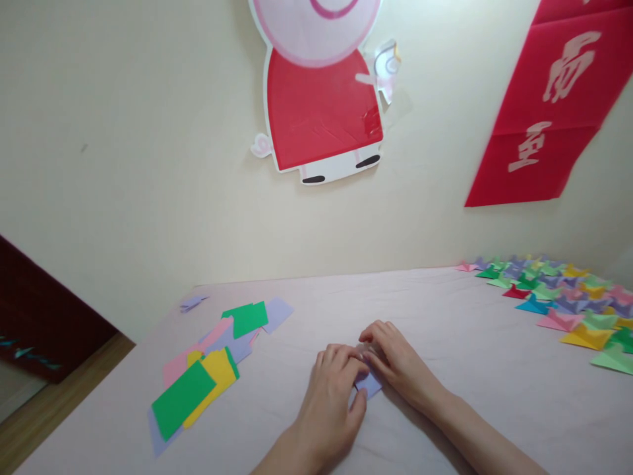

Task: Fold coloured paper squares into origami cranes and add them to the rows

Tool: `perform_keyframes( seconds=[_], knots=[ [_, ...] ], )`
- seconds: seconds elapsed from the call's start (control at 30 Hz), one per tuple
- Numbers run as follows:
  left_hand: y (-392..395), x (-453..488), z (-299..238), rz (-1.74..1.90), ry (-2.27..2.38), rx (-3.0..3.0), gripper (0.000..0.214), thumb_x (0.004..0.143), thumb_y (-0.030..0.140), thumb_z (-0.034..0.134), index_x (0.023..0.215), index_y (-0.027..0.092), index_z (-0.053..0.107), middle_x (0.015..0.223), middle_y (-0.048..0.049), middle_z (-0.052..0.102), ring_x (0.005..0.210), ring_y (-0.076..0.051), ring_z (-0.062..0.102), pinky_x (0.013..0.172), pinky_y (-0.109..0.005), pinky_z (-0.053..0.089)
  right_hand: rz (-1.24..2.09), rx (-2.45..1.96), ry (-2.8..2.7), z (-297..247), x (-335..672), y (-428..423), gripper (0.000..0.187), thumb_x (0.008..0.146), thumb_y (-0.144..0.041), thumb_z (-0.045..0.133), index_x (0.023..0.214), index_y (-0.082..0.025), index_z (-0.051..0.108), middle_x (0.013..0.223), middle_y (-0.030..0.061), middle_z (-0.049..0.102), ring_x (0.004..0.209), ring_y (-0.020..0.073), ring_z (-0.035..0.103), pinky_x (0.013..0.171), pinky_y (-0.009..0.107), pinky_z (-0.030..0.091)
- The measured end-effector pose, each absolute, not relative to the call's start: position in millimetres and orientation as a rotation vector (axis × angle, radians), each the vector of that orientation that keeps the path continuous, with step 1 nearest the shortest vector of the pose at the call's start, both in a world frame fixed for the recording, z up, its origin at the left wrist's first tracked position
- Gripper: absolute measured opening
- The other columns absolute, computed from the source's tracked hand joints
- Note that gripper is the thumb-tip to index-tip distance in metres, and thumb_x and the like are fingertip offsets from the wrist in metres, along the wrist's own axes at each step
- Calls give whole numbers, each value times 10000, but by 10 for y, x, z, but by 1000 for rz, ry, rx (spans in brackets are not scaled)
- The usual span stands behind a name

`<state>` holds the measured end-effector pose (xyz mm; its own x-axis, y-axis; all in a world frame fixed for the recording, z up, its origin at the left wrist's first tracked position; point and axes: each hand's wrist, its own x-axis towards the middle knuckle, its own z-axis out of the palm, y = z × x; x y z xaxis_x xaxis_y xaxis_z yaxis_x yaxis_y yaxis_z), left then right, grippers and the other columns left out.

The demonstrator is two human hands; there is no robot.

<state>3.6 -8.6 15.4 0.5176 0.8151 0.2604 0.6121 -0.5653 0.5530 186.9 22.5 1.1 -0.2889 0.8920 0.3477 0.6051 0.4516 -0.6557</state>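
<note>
A small lilac paper piece [370, 383] lies on the pale pink table [445, 316], mostly hidden under my fingers. My left hand [332, 396] presses on it from the left, fingers curled down, thumb touching its near edge. My right hand [395, 359] rests on it from the right, fingertips pinching the paper's upper part against the table. The two hands touch each other over the paper.
Several loose flat paper sheets [208, 369], green, yellow, pink and lilac, are scattered at the left. Several folded coloured paper figures [568, 297] are spread at the right back. A small lilac folded piece [192, 303] lies near the wall. The table's left edge drops to a wooden floor [59, 396].
</note>
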Motion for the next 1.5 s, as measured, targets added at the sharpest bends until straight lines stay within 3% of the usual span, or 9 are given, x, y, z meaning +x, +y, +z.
perform_keyframes(
  seconds=[0.13, 0.33, 0.53, 0.7, 0.9, 1.1, 1.5],
  knots=[
    [-110, -9, 211, 592, 1134, 2451, 265, 809, 130, 567, 1054, 229, 578, 1116, -38, 560, 1061, -232, 447, 932, -393, 364, 613, -1167, -2037, 126, 1944, 77, 181, 859, -67, 440, 943, -212, 507, 932, 50, 563, 910, 212, 506, 820, 363, 426],
    [-160, 0, 317, 470, 1167, 2528, 319, 789, 119, 556, 1082, 247, 567, 1061, -39, 551, 1029, -239, 441, 941, -405, 355, 542, -1116, -2331, 232, 1940, -120, 230, 774, -12, 538, 894, -208, 539, 932, 37, 585, 900, 207, 501, 806, 341, 411],
    [-143, 19, 321, 417, 1185, 2609, 210, 839, 129, 545, 1020, 230, 578, 1032, -36, 569, 1009, -233, 461, 932, -402, 355, 267, -1125, -2469, 135, 1950, -78, 144, 860, -67, 565, 847, -209, 587, 841, 20, 621, 796, 191, 501, 725, 315, 372],
    [-98, 39, 305, 391, 1205, 2687, 147, 899, 144, 527, 1004, 224, 592, 990, -31, 592, 958, -221, 492, 899, -400, 363, 290, -1140, -2420, 104, 1976, -72, 168, 867, -50, 516, 817, -200, 574, 821, 27, 615, 780, 190, 499, 710, 313, 375],
    [6, 117, 282, 377, 1234, 2828, 126, 897, 109, 542, 913, 199, 628, 928, -35, 606, 917, -222, 502, 862, -395, 374, 483, -1217, -2258, 144, 2021, -57, 342, 724, 56, 441, 868, -214, 594, 907, 44, 608, 895, 215, 508, 790, 353, 409],
    [94, 199, 229, 467, 1221, 2867, 84, 887, 126, 584, 829, 180, 610, 890, -34, 611, 902, -223, 497, 828, -384, 383, 639, -1269, -2169, 116, 2075, 11, 185, 856, -100, 512, 816, -233, 634, 864, 39, 612, 881, 219, 521, 814, 380, 422],
    [183, 235, 97, 685, 1279, 2609, 189, 855, 195, 669, 724, 191, 532, 818, 6, 580, 831, -188, 486, 742, -329, 371, 790, -1361, -2062, 77, 2099, 105, 105, 852, -214, 599, 762, -236, 646, 839, 21, 636, 878, 220, 515, 825, 372, 405]
  ],
)
